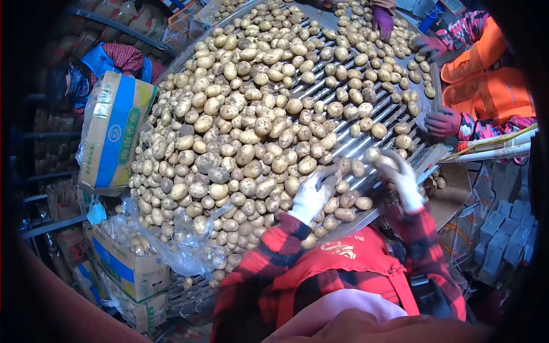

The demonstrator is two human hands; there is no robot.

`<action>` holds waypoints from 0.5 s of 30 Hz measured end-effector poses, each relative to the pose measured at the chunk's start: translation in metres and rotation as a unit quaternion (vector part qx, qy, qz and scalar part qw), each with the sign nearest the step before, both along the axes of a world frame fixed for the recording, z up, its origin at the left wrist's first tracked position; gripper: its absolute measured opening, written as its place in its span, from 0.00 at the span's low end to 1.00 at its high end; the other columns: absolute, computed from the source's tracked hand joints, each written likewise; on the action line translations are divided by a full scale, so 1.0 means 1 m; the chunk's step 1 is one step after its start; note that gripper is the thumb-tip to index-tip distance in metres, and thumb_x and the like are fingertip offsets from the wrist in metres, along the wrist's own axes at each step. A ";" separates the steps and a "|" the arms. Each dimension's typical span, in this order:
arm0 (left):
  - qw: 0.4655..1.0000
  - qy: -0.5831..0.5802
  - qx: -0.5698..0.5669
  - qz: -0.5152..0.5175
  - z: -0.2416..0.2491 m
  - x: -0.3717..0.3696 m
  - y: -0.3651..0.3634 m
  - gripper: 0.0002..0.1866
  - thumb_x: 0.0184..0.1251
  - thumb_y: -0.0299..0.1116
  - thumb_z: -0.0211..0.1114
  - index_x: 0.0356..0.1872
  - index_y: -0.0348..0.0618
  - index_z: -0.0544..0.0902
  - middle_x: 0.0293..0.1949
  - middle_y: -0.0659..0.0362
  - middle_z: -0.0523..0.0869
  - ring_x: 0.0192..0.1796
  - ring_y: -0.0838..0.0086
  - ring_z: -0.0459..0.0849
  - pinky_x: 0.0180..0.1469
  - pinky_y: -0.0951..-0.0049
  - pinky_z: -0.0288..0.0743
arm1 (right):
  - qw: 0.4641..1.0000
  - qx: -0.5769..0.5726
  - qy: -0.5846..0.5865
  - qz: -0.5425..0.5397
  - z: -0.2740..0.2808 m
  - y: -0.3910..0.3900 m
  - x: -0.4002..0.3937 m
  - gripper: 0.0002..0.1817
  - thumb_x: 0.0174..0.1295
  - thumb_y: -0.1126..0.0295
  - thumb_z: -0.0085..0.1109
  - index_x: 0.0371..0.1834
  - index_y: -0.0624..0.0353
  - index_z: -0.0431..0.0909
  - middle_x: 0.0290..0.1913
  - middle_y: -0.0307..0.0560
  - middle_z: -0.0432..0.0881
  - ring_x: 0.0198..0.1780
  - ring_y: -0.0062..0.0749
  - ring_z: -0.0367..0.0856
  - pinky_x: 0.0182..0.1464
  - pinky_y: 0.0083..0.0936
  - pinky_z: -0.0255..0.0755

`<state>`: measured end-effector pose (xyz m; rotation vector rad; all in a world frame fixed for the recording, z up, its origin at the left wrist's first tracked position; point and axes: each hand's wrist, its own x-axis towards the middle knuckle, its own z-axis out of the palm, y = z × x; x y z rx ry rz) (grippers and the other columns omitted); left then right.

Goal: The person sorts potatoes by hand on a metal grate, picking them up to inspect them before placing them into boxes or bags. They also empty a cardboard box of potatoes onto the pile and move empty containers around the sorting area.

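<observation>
Both my hands wear white gloves with grey fingers. My right hand (403,180) is closed around a pale potato (388,163) over the metal roller bars (366,180). Just beyond its fingertips is another potato (372,154). Lower on the left, my left hand (313,194) lies against the edge of the heap of potatoes (246,137), its fingers and thumb apart. Loose potatoes (345,214) sit between my two hands along the near edge of the rollers.
Across the rollers at the right, a person in orange bib trousers (486,91) has purple-gloved hands (443,122) at the edge. Another purple-gloved hand (383,23) reaches in at the top. Cardboard boxes (111,131) and clear plastic film (194,237) border the heap's left.
</observation>
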<state>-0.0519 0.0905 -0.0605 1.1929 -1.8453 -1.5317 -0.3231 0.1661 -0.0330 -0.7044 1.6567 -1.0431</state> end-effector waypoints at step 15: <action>0.919 0.117 0.302 0.224 -0.004 0.062 0.050 0.18 0.81 0.33 0.60 0.67 0.41 0.78 0.51 0.57 0.86 0.44 0.77 0.84 0.43 0.76 0.79 | 0.780 -0.384 0.431 0.243 -0.018 -0.206 0.194 0.27 0.63 0.60 0.65 0.67 0.45 0.77 0.72 0.53 0.71 0.73 0.54 0.67 0.73 0.51 0.63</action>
